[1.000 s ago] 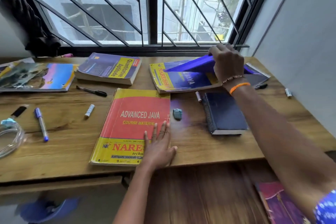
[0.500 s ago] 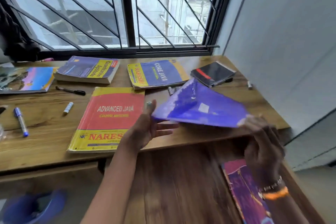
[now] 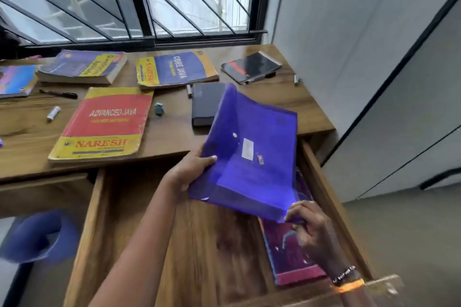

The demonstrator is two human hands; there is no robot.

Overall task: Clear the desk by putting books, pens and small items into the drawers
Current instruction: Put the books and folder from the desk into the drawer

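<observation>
I hold a translucent purple plastic folder point(image 3: 252, 154) over the open wooden drawer point(image 3: 159, 244). My left hand point(image 3: 189, 172) grips its left edge, thumb on top. My right hand point(image 3: 311, 227) pinches its near right corner. Under the folder, a purple-and-pink book point(image 3: 291, 257) lies flat at the drawer's right side. On the desk point(image 3: 172, 132) lie the red "Advanced Java" book point(image 3: 104, 122), the blue "Core Java" book point(image 3: 174, 70), a thick aptitude book point(image 3: 82, 66), a dark notebook point(image 3: 204, 104) and a black-and-red notebook point(image 3: 250, 66).
Small items on the desk: a black pen point(image 3: 58, 93), a white marker point(image 3: 53, 113), a teal eraser point(image 3: 159, 108), a short pen point(image 3: 189, 90) and a small cap point(image 3: 296, 80) near the right edge. A blue chair point(image 3: 37, 234) stands lower left. A grey wall runs along the right.
The folder was lifted off the Core Java book, carried toward me and lowered over the open drawer. My left hand left the red book and took the folder's left edge.
</observation>
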